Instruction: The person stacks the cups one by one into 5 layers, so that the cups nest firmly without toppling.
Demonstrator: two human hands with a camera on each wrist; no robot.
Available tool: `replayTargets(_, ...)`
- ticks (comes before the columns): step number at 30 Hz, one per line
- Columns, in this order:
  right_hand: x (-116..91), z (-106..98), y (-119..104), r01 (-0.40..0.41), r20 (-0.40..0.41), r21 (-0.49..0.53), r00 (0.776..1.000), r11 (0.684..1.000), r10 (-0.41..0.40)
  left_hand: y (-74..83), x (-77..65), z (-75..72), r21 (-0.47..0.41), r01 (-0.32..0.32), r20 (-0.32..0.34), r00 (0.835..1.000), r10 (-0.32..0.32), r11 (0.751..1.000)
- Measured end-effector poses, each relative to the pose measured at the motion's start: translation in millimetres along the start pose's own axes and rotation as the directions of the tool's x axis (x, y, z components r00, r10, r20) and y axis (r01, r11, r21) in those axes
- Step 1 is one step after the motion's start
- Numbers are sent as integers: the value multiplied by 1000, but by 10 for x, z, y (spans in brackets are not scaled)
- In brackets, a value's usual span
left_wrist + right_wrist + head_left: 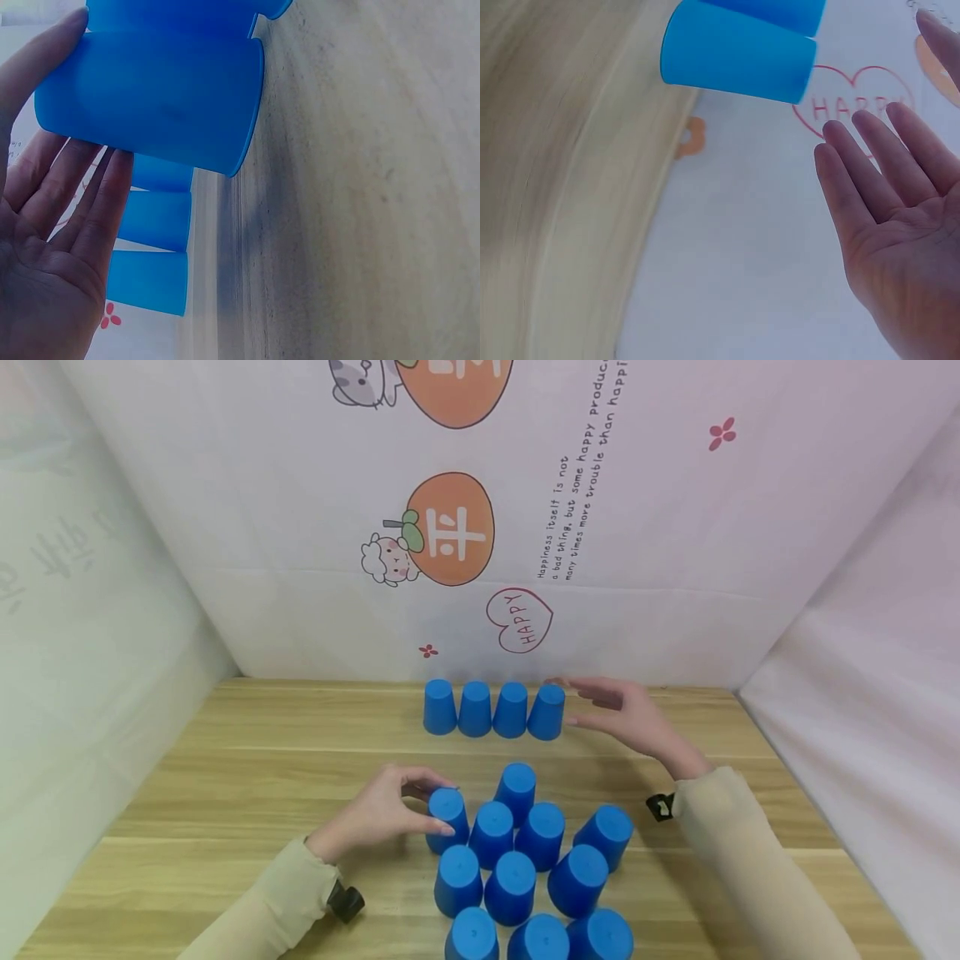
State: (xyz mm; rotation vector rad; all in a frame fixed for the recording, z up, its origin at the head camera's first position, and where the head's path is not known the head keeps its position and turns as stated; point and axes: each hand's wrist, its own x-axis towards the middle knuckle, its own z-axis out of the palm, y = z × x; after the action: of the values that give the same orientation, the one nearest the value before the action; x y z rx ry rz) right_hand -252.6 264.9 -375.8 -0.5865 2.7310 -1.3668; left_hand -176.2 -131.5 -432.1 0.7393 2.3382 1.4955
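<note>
In the head view my left hand (381, 810) holds an upside-down blue plastic cup (446, 810) at the left edge of a cluster of like cups. The left wrist view shows the thumb on one side of this cup (150, 97) and the fingers along the other. At the back, my right hand (626, 720) is beside the right-end cup (546, 713) of a short row. Its fingers (885, 157) are extended and hold nothing in the right wrist view, apart from the nearest cup (739, 52).
Several upside-down blue cups, such as this front one (474, 935), crowd the near middle of the wooden table (247, 777). The back row, with its left-end cup (439, 706), stands before a printed white cloth (637, 610). White cloth also hangs at both sides.
</note>
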Motion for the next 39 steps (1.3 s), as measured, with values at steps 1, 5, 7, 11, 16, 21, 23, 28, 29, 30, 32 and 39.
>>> replayTargets(1,-43,-17,-15,-5,-1,-4,1000,1000,5,1,0,1,0,-1,0,1000,1,1000)
replayTargets(5,-215,-69,-73,4,12,-17,1000,1000,-4,2,1,3,6,-2,-1,1000,2,1000)
replayTargets(7,-295,-86,-93,21,18,-29,1000,999,-20,1,4,3,9,-2,0,1000,2,1000)
replayTargets(11,-441,-110,-124,55,26,-41,998,998,-54,-6,13,2,7,-4,1,1000,4,1000)
replayTargets(16,-628,-113,-148,66,47,-38,997,997,-64,-6,21,1,4,-10,5,1000,10,1000)
replayTargets(21,-798,-39,-148,-4,95,-24,995,1000,6,4,14,-4,5,-11,6,1000,11,1000)
replayTargets(23,-863,8,-114,-22,120,1,993,1000,22,2,11,-3,8,-10,7,1000,10,1000)
replayTargets(28,-1002,101,-18,-4,173,61,985,998,-7,-2,10,0,15,1,13,1000,-1,1000)
replayTargets(29,-1027,114,-8,3,183,69,983,998,-16,1,10,1,15,4,13,1000,-4,1000)
replayTargets(30,-1051,124,0,9,194,76,981,997,-23,2,8,0,14,7,13,1000,-7,1000)
replayTargets(32,-1094,138,8,13,213,90,977,996,-32,6,7,-2,9,13,11,1000,-13,1000)
replayTargets(39,-1219,172,35,-21,233,98,972,995,-2,12,1,0,-6,7,8,1000,-7,1000)
